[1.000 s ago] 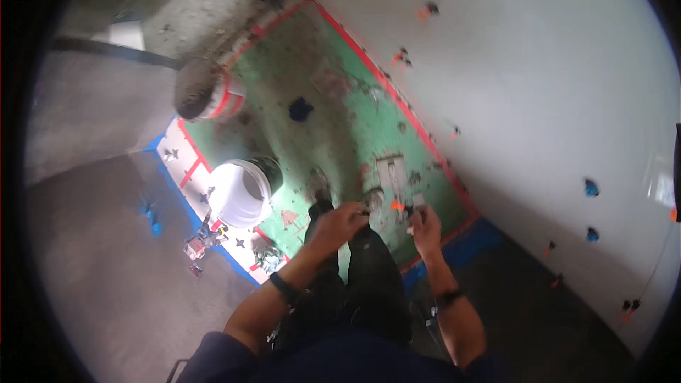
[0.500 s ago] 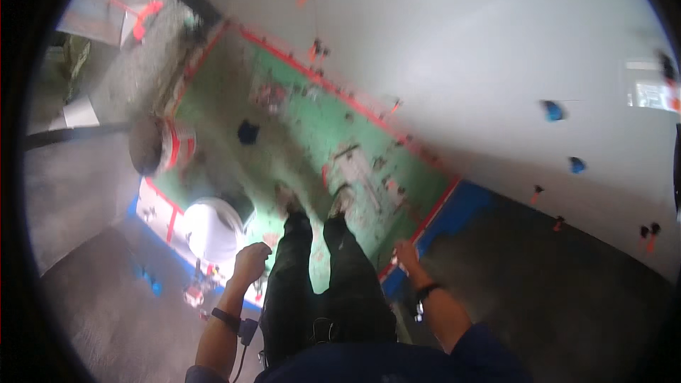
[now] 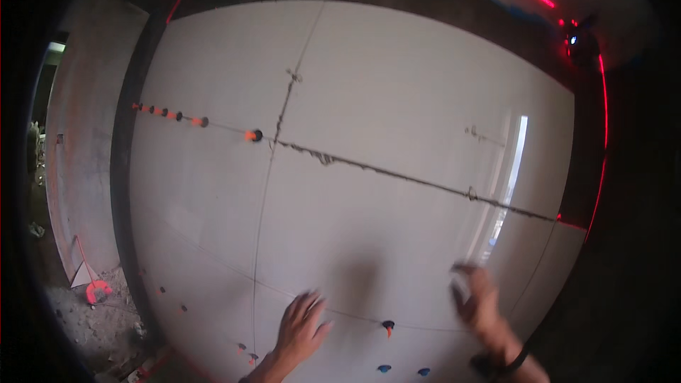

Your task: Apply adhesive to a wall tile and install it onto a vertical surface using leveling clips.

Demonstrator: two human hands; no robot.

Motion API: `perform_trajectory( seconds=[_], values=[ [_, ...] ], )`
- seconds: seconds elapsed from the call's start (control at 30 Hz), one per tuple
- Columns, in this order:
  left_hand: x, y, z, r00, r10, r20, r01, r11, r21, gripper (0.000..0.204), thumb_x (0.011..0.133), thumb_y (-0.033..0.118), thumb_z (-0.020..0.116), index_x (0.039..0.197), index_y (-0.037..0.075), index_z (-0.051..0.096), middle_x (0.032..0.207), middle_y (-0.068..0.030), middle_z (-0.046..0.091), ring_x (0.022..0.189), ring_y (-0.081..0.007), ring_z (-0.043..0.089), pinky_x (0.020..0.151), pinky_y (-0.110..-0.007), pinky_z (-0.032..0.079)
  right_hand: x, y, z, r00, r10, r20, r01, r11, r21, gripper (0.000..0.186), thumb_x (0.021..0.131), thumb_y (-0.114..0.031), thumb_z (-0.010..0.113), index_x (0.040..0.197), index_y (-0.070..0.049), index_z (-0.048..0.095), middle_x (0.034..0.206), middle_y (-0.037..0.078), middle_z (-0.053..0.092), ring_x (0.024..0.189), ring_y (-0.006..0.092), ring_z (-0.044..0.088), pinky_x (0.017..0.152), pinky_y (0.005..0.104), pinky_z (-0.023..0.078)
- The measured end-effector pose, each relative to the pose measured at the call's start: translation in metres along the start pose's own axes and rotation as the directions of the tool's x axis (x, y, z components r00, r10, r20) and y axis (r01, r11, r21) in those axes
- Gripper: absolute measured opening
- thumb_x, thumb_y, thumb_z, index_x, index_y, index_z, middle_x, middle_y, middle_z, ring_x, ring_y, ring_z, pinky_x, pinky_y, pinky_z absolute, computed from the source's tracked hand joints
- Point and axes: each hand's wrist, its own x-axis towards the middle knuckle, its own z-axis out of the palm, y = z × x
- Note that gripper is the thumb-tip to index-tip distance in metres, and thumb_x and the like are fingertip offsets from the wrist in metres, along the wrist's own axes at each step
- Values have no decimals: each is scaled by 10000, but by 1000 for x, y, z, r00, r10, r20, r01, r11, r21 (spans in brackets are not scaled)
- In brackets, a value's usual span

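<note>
Large pale tiles [image 3: 397, 99] cover the wall in front of me, with a dark joint line [image 3: 397, 174] between them. My left hand [image 3: 301, 328] is open at the lower middle, fingers stretched and holding nothing; whether it touches the tile I cannot tell. To its right, my right hand [image 3: 480, 305] is raised before the wall, slightly blurred, with thumb and fingers apart and nothing in them. Between and below the hands an orange-and-black tile leveling knob [image 3: 388, 328] sits on a lower joint. Another such knob [image 3: 253, 135] is higher up, left of where the joints cross.
Several more knobs [image 3: 164, 112] line the upper left joint. Two blue knobs [image 3: 384, 369] show at the bottom. Red laser lines [image 3: 606, 120] run along the wall's edges, near a dark device [image 3: 578, 41]. Rubble and a red-orange object [image 3: 98, 291] lie at the lower left.
My view has swung up from the green floor and my legs to the tiled wall. Both hands have risen from beside my legs to in front of the tiles.
</note>
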Motion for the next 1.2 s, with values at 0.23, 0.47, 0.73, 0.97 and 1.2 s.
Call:
perform_trajectory(
  seconds=[0.23,0.47,0.73,0.97,1.2],
  values=[
    [249,-3,16,901,402,-164,-356,901,249,704,851,291,723,1443,34,441,1504,-201,387,1399,-399,341,1149,-503,328,320,65,-70,866,-308,-393,117,890,-441,314,906,-137,593,1195,-15,590,1214,180,598,1161,369,552,970,442,464],
    [283,-33,54,916,391,-92,-334,869,366,771,885,520,629,1467,61,416,1551,-201,327,1450,-387,271,1191,-534,224,449,92,-46,915,-148,-375,-89,833,-545,426,924,-269,541,1259,-10,584,1265,201,590,1222,354,530,1055,441,417],
    [287,-42,60,899,427,-95,-381,872,307,775,867,545,644,1474,116,424,1544,-191,340,1452,-382,272,1190,-538,220,526,118,-48,923,-45,-381,-187,814,-549,386,926,-307,431,1080,-62,687,1152,207,665,1100,417,608,966,492,483],
    [354,-8,58,891,427,-153,-355,867,350,772,837,571,663,1441,135,460,1517,-172,376,1432,-360,304,1172,-564,247,542,131,-43,898,-54,-436,-202,830,-520,468,966,-400,397,1077,-69,709,1108,242,673,1055,443,627,918,508,492],
    [388,2,53,833,509,-219,-436,846,308,933,693,711,707,1441,206,471,1540,-137,348,1435,-362,287,1164,-615,228,546,122,-41,925,32,-379,-245,813,-528,505,971,-458,401,1093,-85,718,1124,236,676,1081,438,622,930,499,488]
  ],
)
